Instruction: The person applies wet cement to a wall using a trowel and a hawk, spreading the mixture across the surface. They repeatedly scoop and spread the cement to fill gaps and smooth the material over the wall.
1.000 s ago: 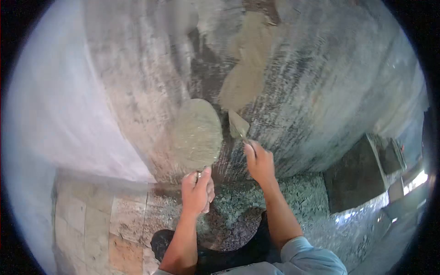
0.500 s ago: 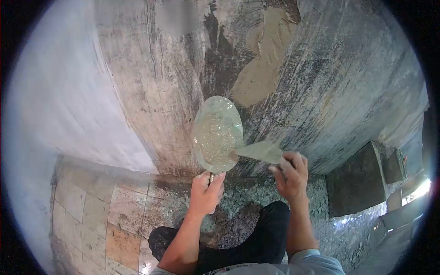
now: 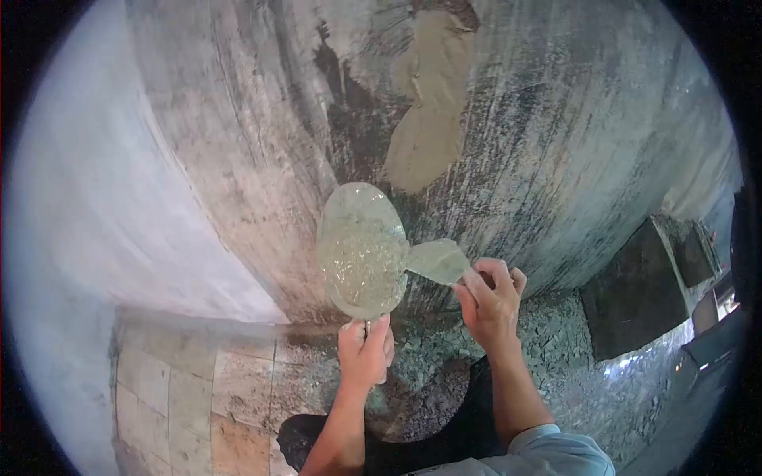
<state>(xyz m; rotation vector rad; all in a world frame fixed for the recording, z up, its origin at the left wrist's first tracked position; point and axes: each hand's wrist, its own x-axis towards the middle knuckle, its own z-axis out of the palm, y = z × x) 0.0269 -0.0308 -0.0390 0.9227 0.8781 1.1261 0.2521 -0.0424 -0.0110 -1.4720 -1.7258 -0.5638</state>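
My left hand point(image 3: 366, 353) is closed round the short handle of an oval mortar pan point(image 3: 349, 208), held out in front of the wall. Wet, glossy grey-green mortar point(image 3: 361, 262) covers much of the pan. In my right hand point(image 3: 494, 305) is a pointing trowel point(image 3: 439, 261), its handle mostly hidden by my fingers. The blade is smeared with mortar, and its narrow end meets the pan's right edge. Just above the pan, a patch of fresh mortar point(image 3: 429, 143) sticks to the rough, scraped wall point(image 3: 540, 159).
A smooth white wall face point(image 3: 190, 214) is on the left, above floor tiles point(image 3: 190, 401). Crumbled rubble point(image 3: 556, 333) lies along the wall's foot and around my legs. A dark block-like box point(image 3: 635, 293) stands at the right.
The trowel has drawn back slightly, from over the pan's lower right to its right edge. The mortar in the pan looks smoother. My view has shifted a little.
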